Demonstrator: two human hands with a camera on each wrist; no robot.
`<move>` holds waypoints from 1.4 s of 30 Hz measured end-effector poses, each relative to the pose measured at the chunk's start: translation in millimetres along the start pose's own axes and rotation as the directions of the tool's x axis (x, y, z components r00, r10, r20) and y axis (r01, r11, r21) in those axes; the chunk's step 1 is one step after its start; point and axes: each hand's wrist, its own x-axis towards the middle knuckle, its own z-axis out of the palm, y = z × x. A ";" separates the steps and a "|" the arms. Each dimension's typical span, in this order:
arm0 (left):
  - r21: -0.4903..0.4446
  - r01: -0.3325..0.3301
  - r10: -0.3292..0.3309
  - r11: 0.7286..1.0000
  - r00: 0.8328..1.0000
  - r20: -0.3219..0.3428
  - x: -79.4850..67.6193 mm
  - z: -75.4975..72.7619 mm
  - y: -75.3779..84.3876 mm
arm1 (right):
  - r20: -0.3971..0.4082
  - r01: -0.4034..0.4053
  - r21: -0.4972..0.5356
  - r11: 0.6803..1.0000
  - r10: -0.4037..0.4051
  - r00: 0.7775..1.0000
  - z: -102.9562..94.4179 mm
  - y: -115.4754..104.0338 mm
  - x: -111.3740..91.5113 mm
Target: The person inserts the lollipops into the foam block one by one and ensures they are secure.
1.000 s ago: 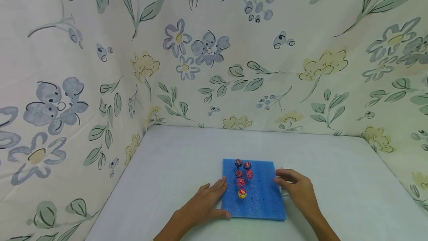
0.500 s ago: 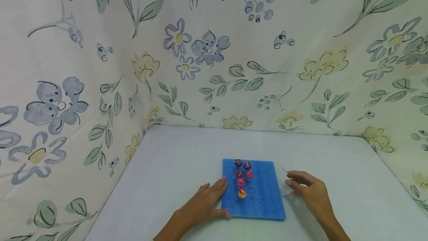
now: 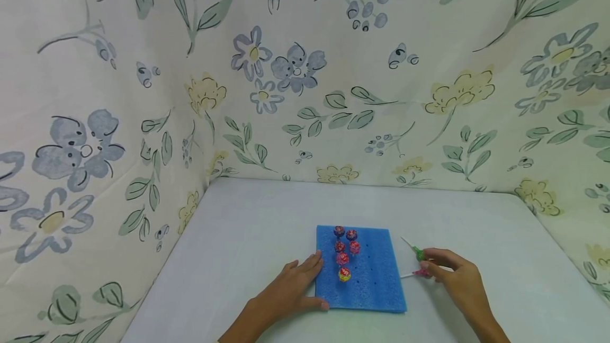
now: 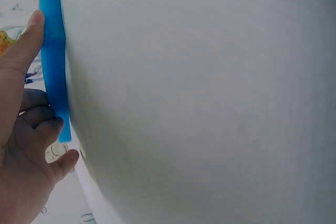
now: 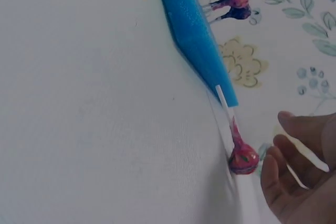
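Note:
A blue foam board (image 3: 381, 298) lies on the white table with several wrapped lollipops standing in its left half, among them a red-and-yellow one (image 3: 344, 275). My left hand (image 3: 295, 291) rests against the board's left edge, thumb and fingers spread. Beyond the right edge lie a green lollipop (image 3: 418, 253) and a pink lollipop (image 3: 419, 273), sticks toward the board. My right hand (image 3: 455, 278) is right beside their heads. In the right wrist view its loosely bent fingers (image 5: 270, 174) stand apart from the pink lollipop's head, holding nothing; the green one is not seen there.
Small holes dot the board's right half. White table surface (image 3: 257, 216) surrounds the board. Floral cloth (image 3: 295, 136) hangs behind the table and along both sides.
My right hand has moved right, away from the board's edge, uncovering the green and pink lollipops. My left hand and the standing lollipops stay in place.

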 end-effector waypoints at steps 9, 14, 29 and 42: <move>0.012 -0.002 0.002 1.000 1.000 -0.002 0.2 0.1 0.3 | 0.032 -0.113 -0.108 0.988 0.117 0.993 -8.6 8.0 0.3; 0.009 0.002 -0.001 1.000 1.000 -0.002 0.4 -0.2 0.7 | 0.060 -0.182 -0.087 0.979 0.187 0.980 -7.4 12.5 2.9; -0.003 0.004 -0.004 1.000 1.000 -0.003 -0.4 -1.8 1.5 | 0.081 -0.164 -0.125 0.979 0.174 0.981 -2.1 23.5 8.8; -0.010 0.012 -0.012 1.000 1.000 0.011 -0.4 -1.6 0.6 | 0.092 -0.119 -0.168 0.978 0.136 0.986 -0.7 24.0 7.2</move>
